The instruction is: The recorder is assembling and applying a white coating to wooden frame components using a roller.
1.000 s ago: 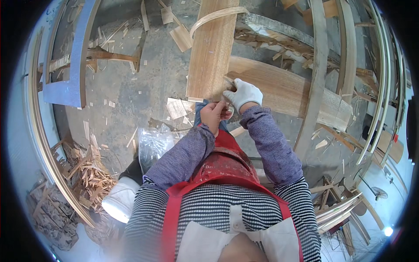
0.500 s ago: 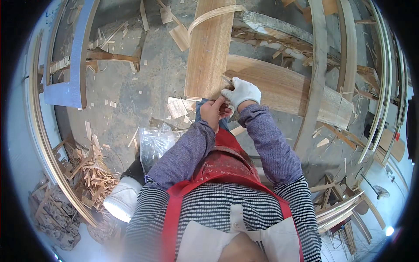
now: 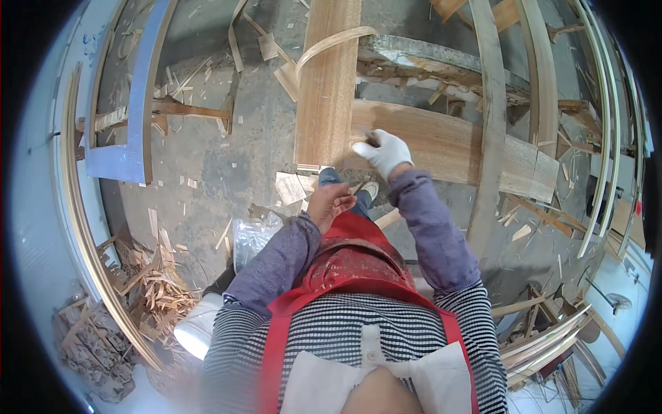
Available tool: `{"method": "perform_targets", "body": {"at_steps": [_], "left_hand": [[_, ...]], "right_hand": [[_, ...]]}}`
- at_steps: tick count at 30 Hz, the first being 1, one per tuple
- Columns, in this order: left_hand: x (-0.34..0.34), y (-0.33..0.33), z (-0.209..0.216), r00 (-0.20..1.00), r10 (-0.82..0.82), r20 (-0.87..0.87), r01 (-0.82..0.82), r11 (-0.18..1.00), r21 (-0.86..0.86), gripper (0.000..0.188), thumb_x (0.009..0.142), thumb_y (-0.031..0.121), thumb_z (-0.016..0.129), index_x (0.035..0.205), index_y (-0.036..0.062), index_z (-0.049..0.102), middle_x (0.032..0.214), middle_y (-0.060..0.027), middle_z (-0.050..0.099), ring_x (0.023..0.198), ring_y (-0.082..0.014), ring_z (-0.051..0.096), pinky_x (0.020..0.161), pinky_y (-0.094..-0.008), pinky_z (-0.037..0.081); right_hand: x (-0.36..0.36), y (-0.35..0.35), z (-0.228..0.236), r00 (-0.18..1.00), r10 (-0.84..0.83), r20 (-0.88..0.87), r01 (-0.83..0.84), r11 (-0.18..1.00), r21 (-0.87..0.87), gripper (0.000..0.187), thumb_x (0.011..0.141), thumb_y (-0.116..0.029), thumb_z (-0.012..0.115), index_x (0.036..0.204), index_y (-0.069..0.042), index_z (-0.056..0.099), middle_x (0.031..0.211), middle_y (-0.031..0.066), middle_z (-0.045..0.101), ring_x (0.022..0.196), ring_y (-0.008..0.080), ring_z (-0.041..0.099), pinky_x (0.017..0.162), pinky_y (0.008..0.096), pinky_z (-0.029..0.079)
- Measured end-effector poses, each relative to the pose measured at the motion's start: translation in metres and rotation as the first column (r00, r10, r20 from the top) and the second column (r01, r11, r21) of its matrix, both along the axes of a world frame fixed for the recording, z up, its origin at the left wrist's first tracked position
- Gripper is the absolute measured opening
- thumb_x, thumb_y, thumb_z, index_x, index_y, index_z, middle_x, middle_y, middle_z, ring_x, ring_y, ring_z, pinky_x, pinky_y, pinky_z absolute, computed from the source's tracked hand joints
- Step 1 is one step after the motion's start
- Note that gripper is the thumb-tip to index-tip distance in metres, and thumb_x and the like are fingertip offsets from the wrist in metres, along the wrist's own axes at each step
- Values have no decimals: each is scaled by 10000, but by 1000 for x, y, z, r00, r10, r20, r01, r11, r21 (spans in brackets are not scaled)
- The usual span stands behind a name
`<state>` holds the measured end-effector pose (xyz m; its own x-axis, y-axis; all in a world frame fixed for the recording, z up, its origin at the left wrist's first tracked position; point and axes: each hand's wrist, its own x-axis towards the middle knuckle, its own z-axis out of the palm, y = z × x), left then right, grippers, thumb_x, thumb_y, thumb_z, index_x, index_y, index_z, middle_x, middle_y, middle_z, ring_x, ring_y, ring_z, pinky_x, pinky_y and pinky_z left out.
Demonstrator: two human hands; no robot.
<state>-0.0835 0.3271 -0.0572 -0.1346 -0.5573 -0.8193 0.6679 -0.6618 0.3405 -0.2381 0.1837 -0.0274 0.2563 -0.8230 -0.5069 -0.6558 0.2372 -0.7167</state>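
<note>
My right hand (image 3: pixel 387 153), in a white glove, is closed over the right-hand board. A small brownish piece (image 3: pixel 373 140) shows at its fingertips, too small to name. My bare left hand (image 3: pixel 329 205) is in front of the red apron (image 3: pixel 352 265), palm turned inward, fingers loosely bent and nothing visible in them. Ahead of me a long wooden board (image 3: pixel 324 90) runs away from my body. A wide, slightly curved board (image 3: pixel 427 131) extends to the right from its edge. A pale bent wood strip (image 3: pixel 331 43) arches across the first board.
Wood scraps (image 3: pixel 293 186) litter the concrete floor. A beam (image 3: pixel 490 103) crosses the right board. At left are a blue-faced frame (image 3: pixel 138 103), a shavings heap (image 3: pixel 162 290), a clear plastic bag (image 3: pixel 252 241) and a white bucket (image 3: pixel 196 328). Stacked strips (image 3: pixel 545 341) lie at lower right.
My hands, close together before, have parted. The left has drawn back toward the apron; the right has moved slightly right and nearer. The view has shifted a little.
</note>
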Motion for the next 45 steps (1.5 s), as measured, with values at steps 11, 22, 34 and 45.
{"method": "perform_targets", "body": {"at_steps": [11,22,34,45], "left_hand": [[10,27,17,810,-334,481,388,922,-14,195,893,167,646,987,-3,626,904,-97,662,784,-183,653,737,-309,541],[7,-42,49,144,-6,990,646,758,-89,172,808,157,696,899,10,691,810,-103,677,700,-159,640,670,-294,506],[13,-99,27,2,-378,926,772,589,239,215,714,210,769,787,23,693,676,-84,648,638,-169,617,635,-300,498],[24,-105,20,12,-377,926,827,525,203,239,705,215,779,748,5,675,660,-82,641,610,-156,606,589,-307,482]], "right_hand": [[-187,122,41,537,-794,286,739,606,295,250,922,-298,582,873,-55,618,646,-37,479,465,29,362,401,205,280],[-270,242,40,253,-934,250,941,298,161,259,951,-274,557,912,-23,601,631,-18,485,436,52,382,415,197,325],[-251,231,43,267,-951,154,948,288,137,247,963,-253,552,919,-15,602,649,-9,508,482,50,428,434,203,343],[-108,150,27,996,-84,32,90,914,-396,151,888,-170,607,988,-62,642,865,85,681,689,286,639,602,343,504]]}}
